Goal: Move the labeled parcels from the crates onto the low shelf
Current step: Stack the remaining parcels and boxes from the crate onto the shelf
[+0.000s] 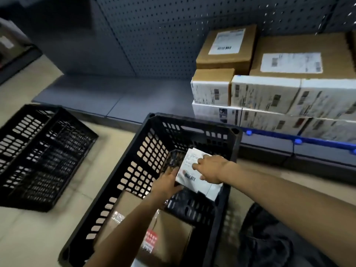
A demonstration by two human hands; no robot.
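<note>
A black slotted crate (154, 135) stands on the floor in front of me. Inside it, at the far end, lies a white labeled parcel (187, 170) with a barcode. My left hand (167, 183) grips the parcel's near left edge. My right hand (209, 168) lies on top of the parcel with the fingers spread over its label. Brown cardboard parcels (169, 234) fill the crate's near end, partly hidden by my left forearm. The low grey shelf (115, 97) runs behind the crate, with several labeled boxes (265, 93) stacked on its right half.
A second black crate (42, 151) sits on the floor to the left, with nothing visible inside. A perforated grey back panel (163, 35) rises behind the shelf. The shelf's left half is bare. Dark fabric (269, 237) lies at the lower right beside the crate.
</note>
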